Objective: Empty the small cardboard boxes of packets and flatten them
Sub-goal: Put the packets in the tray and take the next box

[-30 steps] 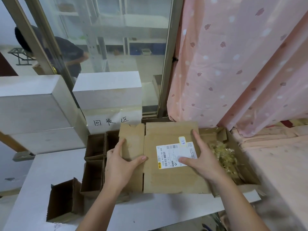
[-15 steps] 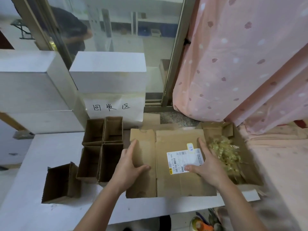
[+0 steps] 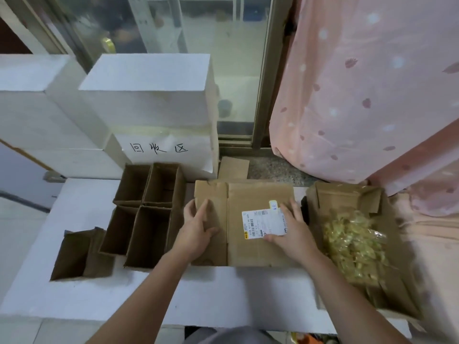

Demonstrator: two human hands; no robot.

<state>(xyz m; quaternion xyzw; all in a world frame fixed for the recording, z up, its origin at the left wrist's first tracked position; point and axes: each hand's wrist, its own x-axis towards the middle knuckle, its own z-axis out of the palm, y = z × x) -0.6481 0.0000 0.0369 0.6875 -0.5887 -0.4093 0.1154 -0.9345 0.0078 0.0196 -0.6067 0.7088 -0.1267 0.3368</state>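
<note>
A flattened brown cardboard box (image 3: pixel 258 247) with a white shipping label (image 3: pixel 263 222) lies on the white table (image 3: pixel 211 291). My left hand (image 3: pixel 198 227) presses on its left flap with fingers spread. On the label's right side rests my right hand (image 3: pixel 293 229), flat on the cardboard. To the right an open cardboard box (image 3: pixel 345 197) holds a heap of clear packets (image 3: pixel 352 247) with yellowish contents. Several small open empty boxes (image 3: pixel 146 212) stand in a block to the left, and one more small box (image 3: pixel 79 254) sits apart at the far left.
White foam blocks (image 3: pixel 146 95) stand behind the small boxes, one with handwritten characters (image 3: pixel 159 147). A pink curtain (image 3: pixel 367 90) hangs at the right over a pink cloth surface. Glass and a metal frame (image 3: pixel 265 70) are behind. A cardboard scrap (image 3: pixel 233 167) lies past the table's far edge.
The view has tilted downward and pulled back. The flattened box now lies lower on the table, and both hands stay flat on it.
</note>
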